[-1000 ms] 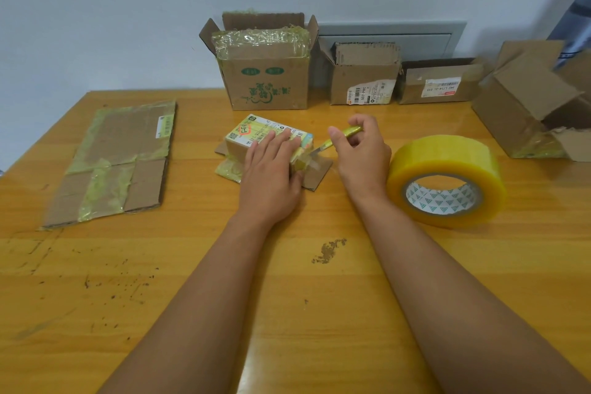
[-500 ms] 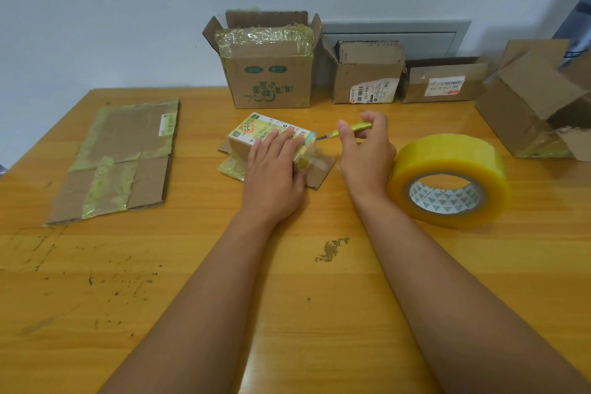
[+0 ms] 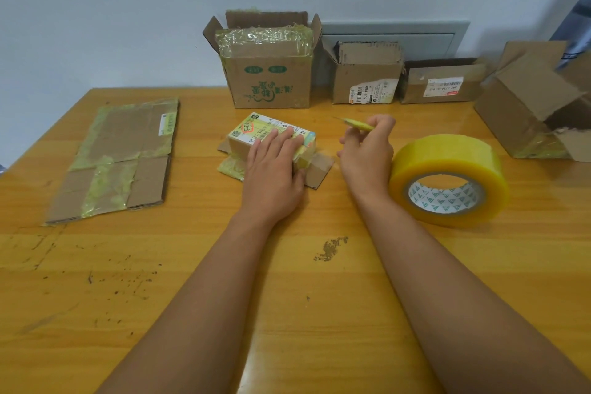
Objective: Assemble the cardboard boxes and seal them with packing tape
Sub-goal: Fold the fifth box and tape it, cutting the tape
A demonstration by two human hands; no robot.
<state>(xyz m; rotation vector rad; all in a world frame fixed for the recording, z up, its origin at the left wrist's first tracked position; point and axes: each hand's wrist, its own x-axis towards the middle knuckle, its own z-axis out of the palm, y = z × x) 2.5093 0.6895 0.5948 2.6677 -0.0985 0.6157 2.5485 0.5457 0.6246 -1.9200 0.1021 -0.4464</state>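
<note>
2 bare forearms reach in from the bottom edge, with no sleeve covering either as far as the frame shows. The left hand (image 3: 271, 169) and the right hand (image 3: 367, 153) are ungloved. No ring, watch or band shows on either wrist or on the visible fingers.

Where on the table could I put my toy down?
Bare wood lies along the near edge of the table, and between the flattened cardboard and the small box. It is crowded at the back wall, where four boxes stand, and by the tape roll.
</note>
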